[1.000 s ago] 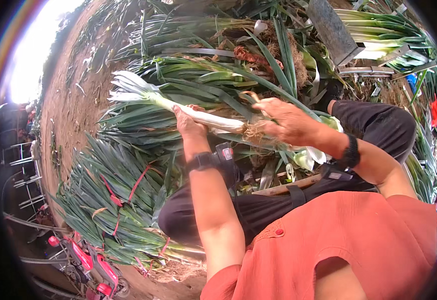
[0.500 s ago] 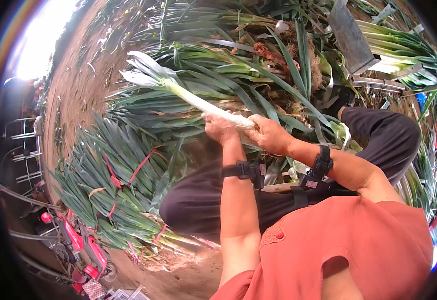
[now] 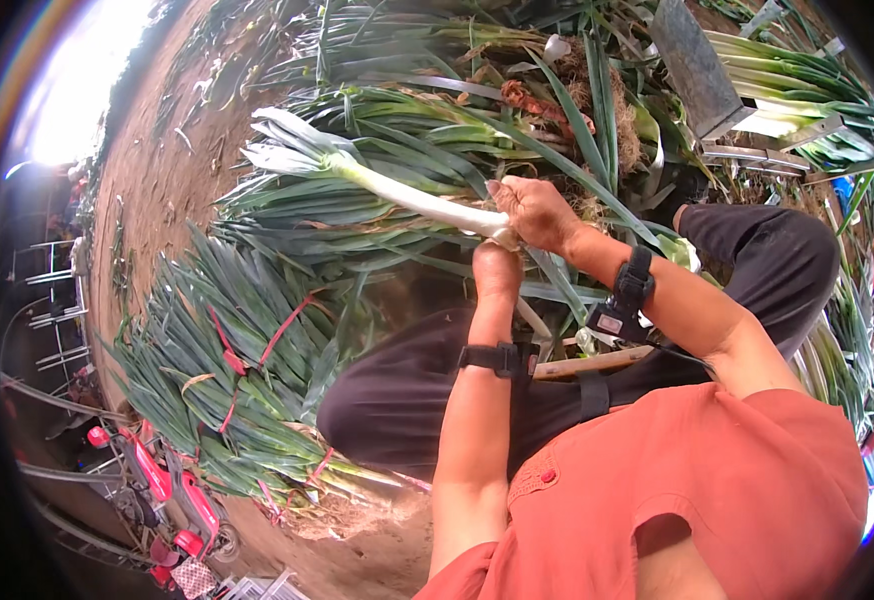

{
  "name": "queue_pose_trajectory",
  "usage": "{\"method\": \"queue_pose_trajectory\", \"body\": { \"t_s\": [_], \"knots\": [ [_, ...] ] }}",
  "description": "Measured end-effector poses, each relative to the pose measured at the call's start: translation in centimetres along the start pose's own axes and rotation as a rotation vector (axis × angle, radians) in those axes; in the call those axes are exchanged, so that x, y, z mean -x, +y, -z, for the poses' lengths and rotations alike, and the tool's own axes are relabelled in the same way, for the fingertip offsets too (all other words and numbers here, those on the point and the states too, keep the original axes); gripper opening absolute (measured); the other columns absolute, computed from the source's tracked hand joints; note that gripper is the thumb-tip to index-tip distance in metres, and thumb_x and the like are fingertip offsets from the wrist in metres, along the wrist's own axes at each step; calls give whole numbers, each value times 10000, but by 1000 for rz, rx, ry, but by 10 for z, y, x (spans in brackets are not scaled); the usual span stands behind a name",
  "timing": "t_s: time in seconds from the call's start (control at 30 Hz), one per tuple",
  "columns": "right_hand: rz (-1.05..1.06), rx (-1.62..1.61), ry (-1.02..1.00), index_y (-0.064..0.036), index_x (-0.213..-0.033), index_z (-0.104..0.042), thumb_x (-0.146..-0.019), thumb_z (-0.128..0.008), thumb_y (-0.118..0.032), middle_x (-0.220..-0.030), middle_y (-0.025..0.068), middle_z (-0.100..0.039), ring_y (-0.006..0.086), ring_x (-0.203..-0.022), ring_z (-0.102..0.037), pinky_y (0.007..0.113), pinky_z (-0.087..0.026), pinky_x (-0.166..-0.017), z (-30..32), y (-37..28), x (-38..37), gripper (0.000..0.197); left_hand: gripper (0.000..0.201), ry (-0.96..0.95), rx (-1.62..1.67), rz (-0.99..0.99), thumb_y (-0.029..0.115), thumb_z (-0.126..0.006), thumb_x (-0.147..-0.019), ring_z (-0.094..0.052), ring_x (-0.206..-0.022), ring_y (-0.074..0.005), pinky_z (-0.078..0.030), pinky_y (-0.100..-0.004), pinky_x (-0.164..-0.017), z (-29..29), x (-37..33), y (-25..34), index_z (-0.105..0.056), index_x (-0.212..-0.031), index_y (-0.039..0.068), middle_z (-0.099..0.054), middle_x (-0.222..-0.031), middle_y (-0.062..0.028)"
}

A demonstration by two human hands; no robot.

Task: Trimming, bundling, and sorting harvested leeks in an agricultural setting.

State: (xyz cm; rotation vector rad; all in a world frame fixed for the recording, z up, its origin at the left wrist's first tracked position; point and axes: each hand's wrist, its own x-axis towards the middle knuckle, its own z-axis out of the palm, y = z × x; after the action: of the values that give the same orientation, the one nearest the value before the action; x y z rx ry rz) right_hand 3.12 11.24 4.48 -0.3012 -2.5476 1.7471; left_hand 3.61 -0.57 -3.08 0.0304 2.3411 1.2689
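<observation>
A long white-stemmed green onion (image 3: 422, 201) lies slantwise in front of me, its leafy end (image 3: 302, 148) toward the upper left. Just below its root end, my left hand (image 3: 498, 268) is closed on the stem from underneath; its fingertips are hidden. My right hand (image 3: 539, 212) is closed at the same root end, fingers curled, thumb raised beside the stem. The two hands almost touch. Black straps with small devices circle both of my wrists.
Behind the stem spreads a heap of green onions (image 3: 397, 120) with brown roots. Bundles tied with pink ribbon (image 3: 247, 350) lie to the left on soil. A metal plate (image 3: 692, 70) stands upper right, near trimmed onions (image 3: 787, 85). A red vehicle (image 3: 172, 485) is lower left.
My left hand has slid from the stem down to the root end, below my right hand. The right hand has shifted slightly upward and turned, its thumb now raised. The onion has barely moved.
</observation>
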Motion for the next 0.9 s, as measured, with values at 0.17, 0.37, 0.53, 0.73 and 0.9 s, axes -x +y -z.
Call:
{"method": "queue_pose_trajectory", "body": {
  "t_s": [0.17, 0.37, 0.53, 0.73, 0.9],
  "knots": [
    [-21, 51, 0, 1, -743, -537, -911, -460, -328, -630, 173, -522, 283, -566, -459, 358, -407, -574, 4, 9, -13, 378, 148, -65, -206, 3, 117, -520, -770, -585, -763, -398, -468, -436, -632, -8, 25, 31, -627, -752, 17, -603, -736, -211],
    [62, 275, 60, -5, -795, -571, -899, -488, -281, -726, 157, -608, 254, -692, -602, 382, -423, -606, 22, 14, -43, 306, 198, -467, -227, -195, 102, -568, -731, -615, -834, -328, -473, -384, -722, -14, 88, 62, -627, -882, -11, -611, -845, -251],
    [101, 163, -96, -10, -852, -607, -860, -501, -211, -805, 165, -613, 261, -742, -597, 346, -462, -684, 36, -10, -38, 227, 586, -188, -819, -76, 328, -697, -684, -576, -968, -315, -455, -385, -818, 77, 52, 90, -513, -1123, -14, -584, -1036, -214],
    [323, -71, -160, 1, -652, -549, -709, -557, -137, -626, 174, -550, 295, -579, -561, 404, -447, -536, 17, -93, 1, 150, 905, 460, -734, -687, 423, -708, -626, -346, -1198, -343, -253, -452, -1019, 152, 15, 82, -305, -1319, 2, -376, -1304, -190],
    [362, -527, -424, 35, -939, -598, -808, -589, -306, -868, 209, -605, 240, -805, -567, 348, -438, -740, 77, -161, 28, 366, 750, 449, 59, -799, 355, -664, -706, -359, -1188, -328, -271, -439, -1020, 158, 63, 191, -343, -1299, 27, -377, -1315, -166]
  ]
}}
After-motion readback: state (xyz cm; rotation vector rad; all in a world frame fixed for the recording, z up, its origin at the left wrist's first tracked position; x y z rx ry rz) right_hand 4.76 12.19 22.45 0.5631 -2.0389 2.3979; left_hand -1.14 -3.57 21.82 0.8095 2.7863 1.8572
